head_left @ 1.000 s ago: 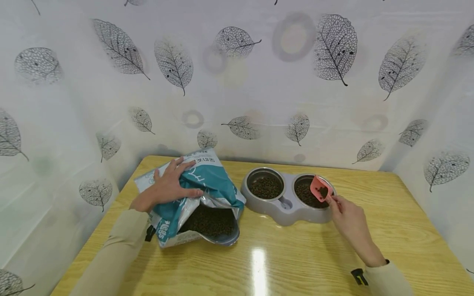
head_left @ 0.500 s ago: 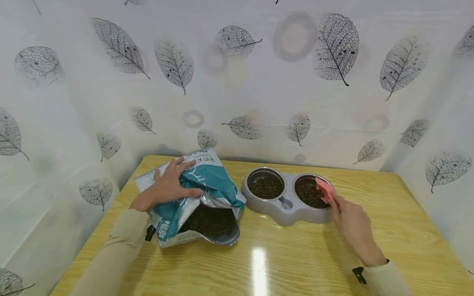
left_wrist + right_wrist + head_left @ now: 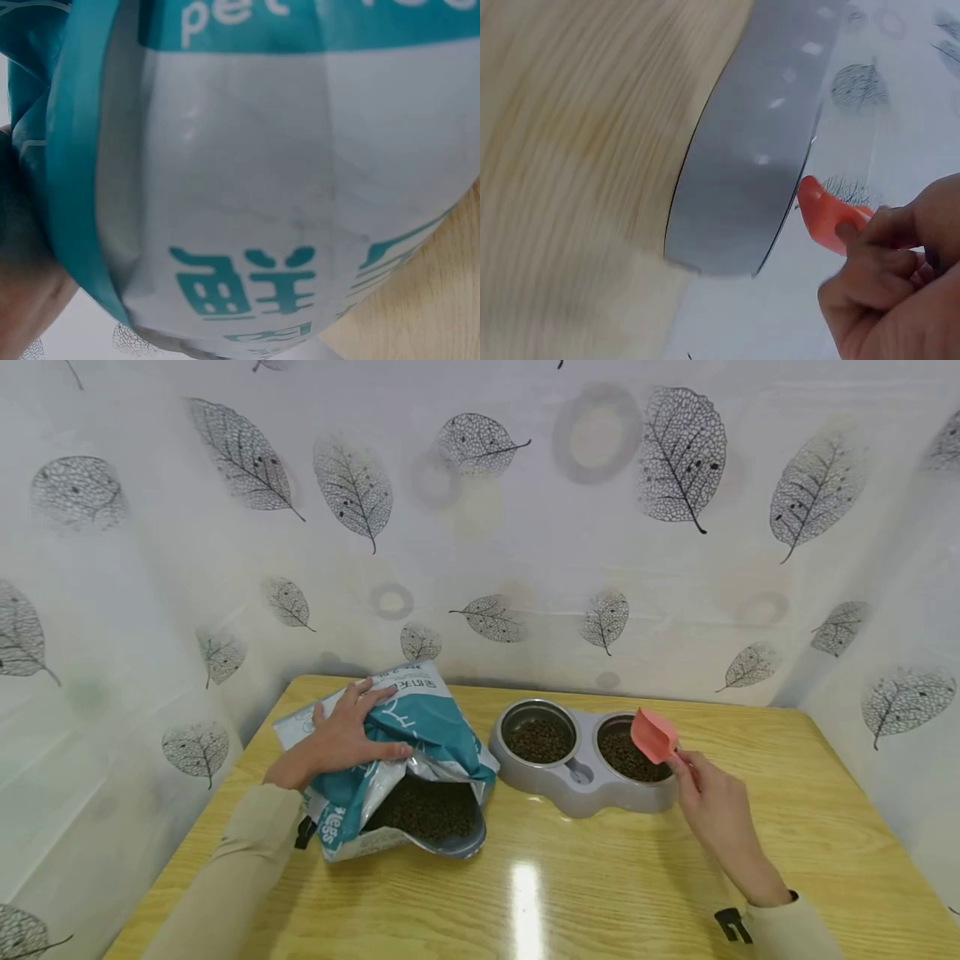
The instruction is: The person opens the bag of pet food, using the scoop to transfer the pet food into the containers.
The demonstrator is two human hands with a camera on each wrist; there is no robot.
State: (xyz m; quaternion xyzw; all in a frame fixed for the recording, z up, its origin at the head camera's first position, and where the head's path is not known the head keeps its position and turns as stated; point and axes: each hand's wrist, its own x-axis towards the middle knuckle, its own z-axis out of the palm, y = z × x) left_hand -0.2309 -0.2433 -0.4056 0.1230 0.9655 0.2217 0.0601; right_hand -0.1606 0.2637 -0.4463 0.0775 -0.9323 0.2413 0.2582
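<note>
In the head view my left hand point(image 3: 341, 739) lies spread over the top of a teal and white pet food bag point(image 3: 420, 718), thumb near its folded mouth. Brown kibble point(image 3: 427, 810) shows inside the bag's opening, which faces the table's front. My right hand point(image 3: 716, 806) pinches the handle of a pink scoop point(image 3: 654, 735) above the right metal bowl of a grey double feeder point(image 3: 585, 797). The scoop's inside shows no kibble. Both bowls contain kibble. In the right wrist view the fingers curl round the scoop point(image 3: 829, 217) beside the feeder's wall point(image 3: 735, 172).
The wooden table point(image 3: 600, 885) carries the bag at the left and the feeder just right of it. A leaf-patterned curtain point(image 3: 480, 543) rises close behind and along both sides. A black strap end point(image 3: 731, 925) hangs by the right sleeve.
The scoop held kibble a second ago, then tipped into the right bowl. It has since turned back up and lifted slightly, with no kibble showing. The left hand and bag stay still.
</note>
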